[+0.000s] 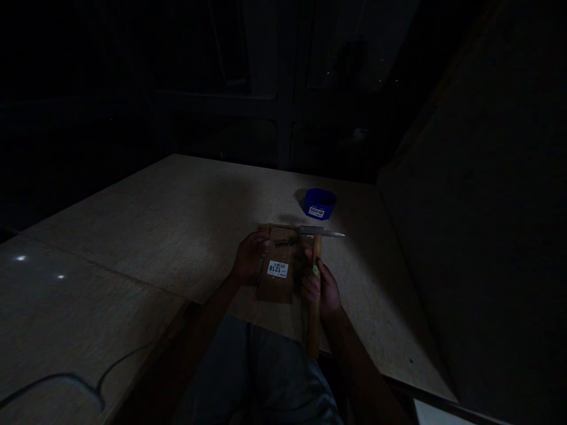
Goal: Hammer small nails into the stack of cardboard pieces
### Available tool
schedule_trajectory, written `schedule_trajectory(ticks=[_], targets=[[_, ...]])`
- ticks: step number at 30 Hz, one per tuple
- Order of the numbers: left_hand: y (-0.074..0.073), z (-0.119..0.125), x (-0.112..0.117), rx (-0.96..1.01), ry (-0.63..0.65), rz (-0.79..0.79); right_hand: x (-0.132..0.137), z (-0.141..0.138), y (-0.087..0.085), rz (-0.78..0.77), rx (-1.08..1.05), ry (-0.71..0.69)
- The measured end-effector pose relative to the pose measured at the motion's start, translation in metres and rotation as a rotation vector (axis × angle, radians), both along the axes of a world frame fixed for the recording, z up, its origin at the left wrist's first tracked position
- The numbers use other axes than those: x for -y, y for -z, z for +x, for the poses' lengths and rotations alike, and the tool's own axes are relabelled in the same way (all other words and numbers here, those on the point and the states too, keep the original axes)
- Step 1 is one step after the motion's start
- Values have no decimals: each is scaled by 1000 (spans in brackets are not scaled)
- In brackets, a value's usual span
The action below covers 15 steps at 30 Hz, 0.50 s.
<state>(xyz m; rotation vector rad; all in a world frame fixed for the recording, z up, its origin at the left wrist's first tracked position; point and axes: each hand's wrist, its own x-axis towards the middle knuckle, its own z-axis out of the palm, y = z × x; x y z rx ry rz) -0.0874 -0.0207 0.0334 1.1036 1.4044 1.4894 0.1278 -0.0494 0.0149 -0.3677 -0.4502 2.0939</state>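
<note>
In the dim head view, a brown wooden block (275,290) with a white label marked 1218 lies near the table's front edge. A row of several dark screws or nails (284,242) shows across its upper part. My left hand (251,257) is closed on the block's left side, fingers at its upper left corner. My right hand (325,289) wraps round the wooden handle of a hammer (313,324), held to the right of the block. The hammer's metal head points away from me, its thin end to the right.
A blue plastic tub (321,204) with a label stands beyond the hammer on the pale table (195,206). A dark panel (478,236) rises along the right side. At lower left lies a dark cable (66,376). Behind the table are dark windows.
</note>
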Motion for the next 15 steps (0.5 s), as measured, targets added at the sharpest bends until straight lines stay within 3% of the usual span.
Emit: schedule_trajectory(ticks=[5, 9, 15], targets=[[12, -1, -5, -124, 28, 20, 1, -6, 3, -38, 14, -12], [22, -6, -7, -332, 71, 86, 2, -9, 3, -52, 4, -52], [27, -10, -11, -540, 82, 146, 1, -9, 2, -61, 10, -70]])
